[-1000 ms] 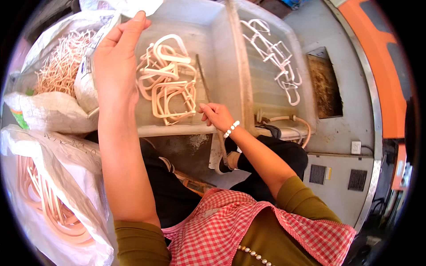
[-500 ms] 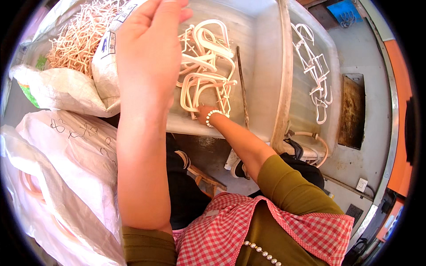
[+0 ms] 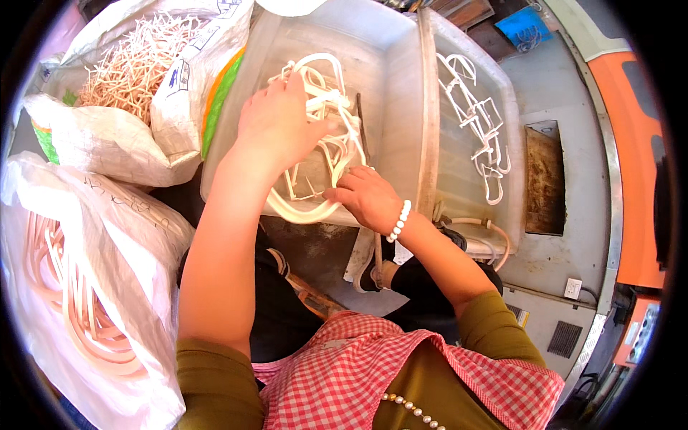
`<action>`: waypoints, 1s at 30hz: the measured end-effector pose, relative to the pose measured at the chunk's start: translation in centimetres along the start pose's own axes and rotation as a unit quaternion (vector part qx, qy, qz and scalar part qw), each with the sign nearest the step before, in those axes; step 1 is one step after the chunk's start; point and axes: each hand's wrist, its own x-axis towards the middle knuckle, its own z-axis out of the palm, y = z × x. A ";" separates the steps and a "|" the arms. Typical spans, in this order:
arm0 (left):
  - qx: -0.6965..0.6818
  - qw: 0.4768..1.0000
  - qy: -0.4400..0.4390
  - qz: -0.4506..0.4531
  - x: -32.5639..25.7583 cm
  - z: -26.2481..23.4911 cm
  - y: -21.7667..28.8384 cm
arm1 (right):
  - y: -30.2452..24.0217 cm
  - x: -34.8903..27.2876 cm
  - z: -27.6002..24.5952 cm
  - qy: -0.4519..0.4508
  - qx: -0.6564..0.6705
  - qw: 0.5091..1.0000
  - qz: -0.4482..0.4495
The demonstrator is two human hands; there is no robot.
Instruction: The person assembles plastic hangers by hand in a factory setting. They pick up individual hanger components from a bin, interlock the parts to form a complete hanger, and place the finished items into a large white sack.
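A white curved plastic piece (image 3: pixel 304 213), shaped like a bent loop, arches over the near rim of a translucent plastic bin (image 3: pixel 394 86). My right hand (image 3: pixel 369 197), wearing a white bead bracelet, pinches its right side. More white plastic loops (image 3: pixel 326 72), joined by thin rods, lie tangled in the bin. My left hand (image 3: pixel 276 129) hovers over their left part, thumb held apart from the fingers; its fingertips are partly hidden. A thin dark stick (image 3: pixel 360 118) leans inside the bin, just beyond the loops.
A second bin (image 3: pixel 502 93) on the right holds a string of white plastic pieces (image 3: pixel 476 118). To the left stand a sack of thin pale sticks (image 3: pixel 136 72) and a white bag of pale curved strips (image 3: pixel 89 315). A hose (image 3: pixel 487 226) runs beside the bins. Orange machinery (image 3: pixel 631 179) stands far right.
My left hand has come down from in front of the camera to the loops. My right hand has drawn a curved piece toward me, over the bin's near rim. The view has shifted.
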 end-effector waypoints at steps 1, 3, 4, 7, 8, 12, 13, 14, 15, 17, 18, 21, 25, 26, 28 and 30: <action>-0.014 0.999 -0.033 -0.024 -0.3 0.1 0.1 | -0.7 -0.4 -1.2 0.016 -0.026 0.999 -0.031; -0.035 0.993 -0.099 -0.045 -0.2 -0.1 0.0 | -1.8 -1.0 -2.9 0.034 -0.058 0.995 -0.077; -0.048 0.988 -0.132 -0.058 0.0 -0.4 -0.1 | -2.1 -1.4 -3.4 0.055 -0.053 0.995 -0.071; -0.102 0.993 -0.049 -0.042 -0.3 -1.1 -0.3 | -2.2 -2.5 -3.8 0.158 -0.081 0.983 -0.045; -0.131 0.991 -0.025 -0.022 -0.5 -1.4 -0.3 | -1.8 -3.1 -3.8 0.214 -0.057 0.975 0.006; -0.236 0.971 -0.006 0.030 -1.1 -3.0 -0.9 | 1.0 -5.3 -3.0 0.301 0.076 0.930 0.195; -0.274 0.961 -0.008 0.041 -1.2 -3.3 -0.9 | 1.8 -5.5 -2.4 0.291 0.116 0.923 0.222; -0.316 0.947 -0.014 0.053 -1.3 -3.5 -0.8 | 2.5 -5.7 -1.8 0.275 0.159 0.910 0.266; -0.367 0.928 -0.019 0.060 -1.4 -3.7 -0.8 | 2.9 -5.9 -1.2 0.222 0.167 0.917 0.288; -0.446 0.892 -0.047 0.065 -1.5 -4.1 -0.7 | 3.1 -5.7 0.1 0.204 0.181 0.935 0.225; -0.456 0.884 -0.051 0.090 -1.5 -4.2 -0.6 | 2.9 -5.4 0.5 0.176 0.195 0.936 0.235; -0.489 0.860 -0.069 0.129 -1.8 -4.4 -0.1 | 1.9 -4.0 0.6 0.212 0.358 0.898 0.141; -0.526 0.842 -0.075 0.094 -2.0 -5.1 0.1 | 0.1 -4.0 -1.0 0.176 0.513 0.814 0.209; -0.531 0.839 -0.065 0.101 -1.9 -5.3 0.0 | -0.1 -4.3 -1.2 0.182 0.521 0.807 0.208; -0.567 0.812 -0.120 0.073 -1.9 -5.7 -0.4 | 0.7 -5.7 -2.1 0.179 0.548 0.767 0.283; -0.543 0.824 -0.152 0.052 -1.9 -5.4 -0.5 | 2.4 -6.7 -2.5 0.241 0.398 0.833 0.299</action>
